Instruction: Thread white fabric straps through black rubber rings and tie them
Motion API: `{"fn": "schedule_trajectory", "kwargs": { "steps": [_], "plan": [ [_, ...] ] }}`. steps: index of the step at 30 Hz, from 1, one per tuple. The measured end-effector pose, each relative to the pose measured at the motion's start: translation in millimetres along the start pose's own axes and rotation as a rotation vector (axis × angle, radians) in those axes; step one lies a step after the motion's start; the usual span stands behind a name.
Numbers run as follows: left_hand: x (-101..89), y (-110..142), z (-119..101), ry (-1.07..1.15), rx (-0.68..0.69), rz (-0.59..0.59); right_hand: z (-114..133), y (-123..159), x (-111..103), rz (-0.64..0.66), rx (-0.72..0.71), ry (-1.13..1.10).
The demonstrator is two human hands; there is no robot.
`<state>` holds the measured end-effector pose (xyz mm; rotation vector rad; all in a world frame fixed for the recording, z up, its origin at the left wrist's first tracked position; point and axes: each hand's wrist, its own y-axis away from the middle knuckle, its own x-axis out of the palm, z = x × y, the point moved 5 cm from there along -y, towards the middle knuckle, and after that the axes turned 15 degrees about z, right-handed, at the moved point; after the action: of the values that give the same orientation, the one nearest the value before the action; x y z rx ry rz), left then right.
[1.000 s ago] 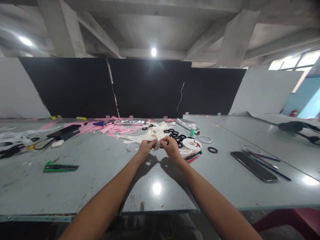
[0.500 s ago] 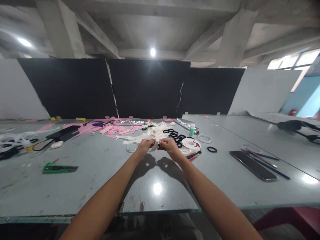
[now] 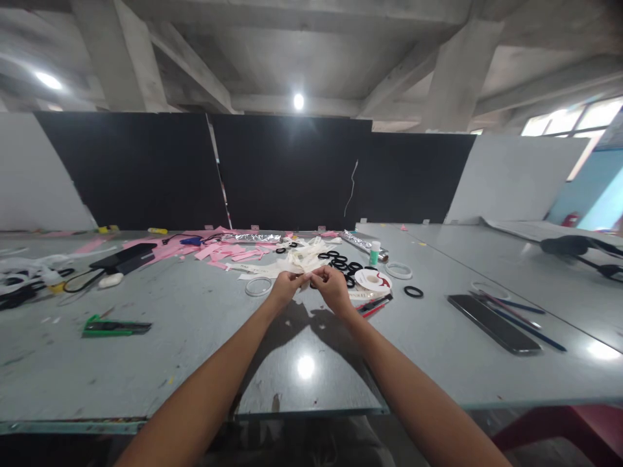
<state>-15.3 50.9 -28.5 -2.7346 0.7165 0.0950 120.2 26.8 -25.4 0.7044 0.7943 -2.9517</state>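
My left hand (image 3: 283, 288) and my right hand (image 3: 333, 289) meet fingertip to fingertip above the middle of the table. Both are closed in a pinch on a short piece of cream ribbon (image 3: 304, 286), most of it hidden by the fingers. Just behind them lies a heap of cream ribbon strips (image 3: 296, 259), some printed with letters. Several black rings (image 3: 341, 263) are piled beyond my right hand. A white ribbon spool (image 3: 372, 280) with a red mark lies to its right, and a red cutter (image 3: 374, 305) below that. Near my left hand rests a clear ring (image 3: 258, 286).
On the left are a green cutter (image 3: 117, 327), a black power bank (image 3: 123, 257) and pink strips (image 3: 228, 251). A green-labelled bottle (image 3: 374, 253) stands behind the spool. To the right lie a single black ring (image 3: 413, 292), a phone (image 3: 492, 323) and blue sticks (image 3: 530, 329).
My fingertips have drawn closer together, and the ribbon between them is now mostly covered. My right hand has turned slightly and shifted a little. Things on the table stay put.
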Motion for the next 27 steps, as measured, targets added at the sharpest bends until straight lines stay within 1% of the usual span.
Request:
{"fn": "schedule_trajectory", "kwargs": {
  "steps": [4, 9, 11, 14, 16, 19, 21, 24, 27],
  "plan": [
    [-2.7, -2.2, 1.1, -0.019, -0.001, -0.001, -4.7, -1.7, 3.1, 0.036, -0.001, -0.102],
    [-3.1, -2.0, 6.7, -0.040, -0.016, -0.069, -1.9, -0.6, 8.1, 0.035, 0.030, -0.233],
    [-0.6, -1.8, 7.8, 0.003, 0.004, -0.055, -1.6, 0.3, 13.6, 0.041, 0.082, -0.415],
    [3.4, -2.0, 9.6, 0.091, 0.021, 0.006, -2.6, 2.0, 24.0, 0.073, 0.163, -0.736],
    [5.3, -2.2, 11.5, 0.141, 0.011, 0.050, -2.3, 2.5, 26.6, 0.092, 0.179, -0.817],
    [7.6, -1.8, 11.5, 0.199, 0.001, 0.094, -2.2, 2.1, 23.2, 0.100, 0.172, -0.798],
    [8.4, -1.1, 8.6, 0.214, 0.006, 0.092, -1.7, 1.2, 19.4, 0.094, 0.150, -0.760],
    [5.5, 0.2, 2.8, 0.193, 0.029, 0.018, 0.2, -0.2, 17.0, 0.089, 0.110, -0.688],
    [-0.1, 1.4, -1.5, 0.092, 0.073, -0.067, 2.0, -0.5, 17.6, 0.076, 0.075, -0.598]
  ]
}}
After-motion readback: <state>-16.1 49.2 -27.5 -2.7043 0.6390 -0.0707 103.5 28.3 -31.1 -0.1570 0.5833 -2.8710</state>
